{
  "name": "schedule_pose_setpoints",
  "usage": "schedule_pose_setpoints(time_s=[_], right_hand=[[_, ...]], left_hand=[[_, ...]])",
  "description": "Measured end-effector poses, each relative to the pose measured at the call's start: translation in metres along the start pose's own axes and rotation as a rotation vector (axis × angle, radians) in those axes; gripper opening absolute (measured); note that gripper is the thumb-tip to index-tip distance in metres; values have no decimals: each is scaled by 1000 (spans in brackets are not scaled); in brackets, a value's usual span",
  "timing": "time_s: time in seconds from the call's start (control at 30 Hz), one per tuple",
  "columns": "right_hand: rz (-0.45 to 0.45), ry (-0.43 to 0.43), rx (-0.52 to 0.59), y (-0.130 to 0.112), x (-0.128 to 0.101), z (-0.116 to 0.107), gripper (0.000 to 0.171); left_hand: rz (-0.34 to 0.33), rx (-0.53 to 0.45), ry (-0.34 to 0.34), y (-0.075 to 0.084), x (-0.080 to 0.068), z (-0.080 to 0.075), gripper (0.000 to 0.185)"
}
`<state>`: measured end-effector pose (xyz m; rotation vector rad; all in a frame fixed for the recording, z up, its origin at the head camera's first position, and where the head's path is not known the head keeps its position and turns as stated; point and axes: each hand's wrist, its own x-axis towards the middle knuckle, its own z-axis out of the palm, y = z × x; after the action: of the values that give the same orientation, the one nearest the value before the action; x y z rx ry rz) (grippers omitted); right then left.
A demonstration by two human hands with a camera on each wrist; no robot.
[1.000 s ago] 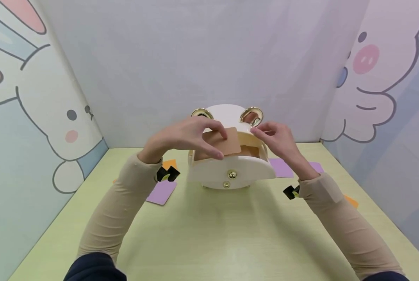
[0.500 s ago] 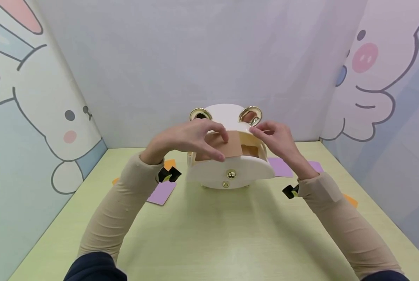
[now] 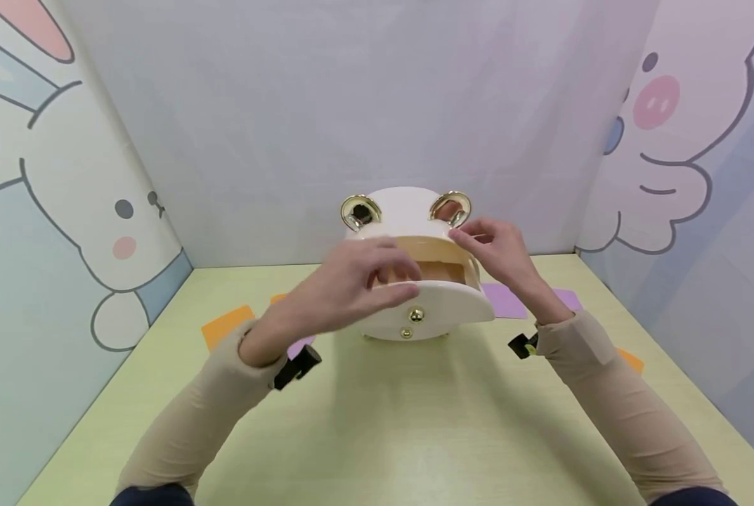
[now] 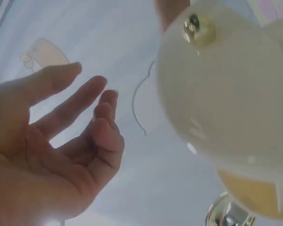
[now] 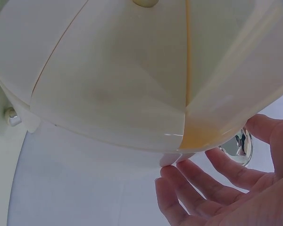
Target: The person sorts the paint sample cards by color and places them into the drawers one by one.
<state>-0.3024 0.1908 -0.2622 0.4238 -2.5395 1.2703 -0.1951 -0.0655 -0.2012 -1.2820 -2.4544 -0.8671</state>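
A glossy white drawer box (image 3: 402, 211) with gold ring-like ears stands at the back of the table. Its upper drawer (image 3: 440, 299), with a gold knob, is pulled out, and something flat and brown (image 3: 446, 272) shows inside. My left hand (image 3: 358, 284) is in front of the drawer's left part, nothing in its grasp. In the left wrist view its fingers are loosely bent and apart from the box. My right hand (image 3: 499, 249) holds the box's upper right edge by the gold ear (image 3: 451, 209), thumb and fingertips against it.
An orange card (image 3: 227, 326) and part of a purple card (image 3: 301, 346) lie left of the box. More purple cards (image 3: 505, 301) and an orange card (image 3: 631, 360) lie to the right. Walls with cartoon animals border the table.
My left hand has let go of a brown card at the drawer and moved down and toward me. The right hand stays at the box's edge.
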Motion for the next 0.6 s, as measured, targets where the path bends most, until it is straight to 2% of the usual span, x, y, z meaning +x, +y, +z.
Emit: schedule_pose_setpoints(time_s=[0.07,0.1,0.17,0.27,0.33,0.4,0.5,0.6], right_hand=[[-2,3,0,0,0,1,47],[-3,4,-1,0,0,1,47],[-2,7,-6,0,-1,1,47],[-1,7,-11,-1,-1,1,47],[-2,9,-12,-1,-2,1,47],[-5,11,-12,-1,-1,1,46],[-10,15,-15,-1,-1,1,46],[-14,16,-14,-1,-1,1,46]], left_hand=[[2,-84,-3,7,-9,10,8],[-26,-132,-17,9,-13,15,10],[-125,-225,-45,10,-20,27,14],[-317,-366,-91,5,-30,45,21],[-443,-505,-112,-1,-34,56,28],[-540,-670,-129,-8,-37,67,35],[-639,-921,-129,-16,-38,82,48],[-681,-1094,-87,-19,-37,91,55]])
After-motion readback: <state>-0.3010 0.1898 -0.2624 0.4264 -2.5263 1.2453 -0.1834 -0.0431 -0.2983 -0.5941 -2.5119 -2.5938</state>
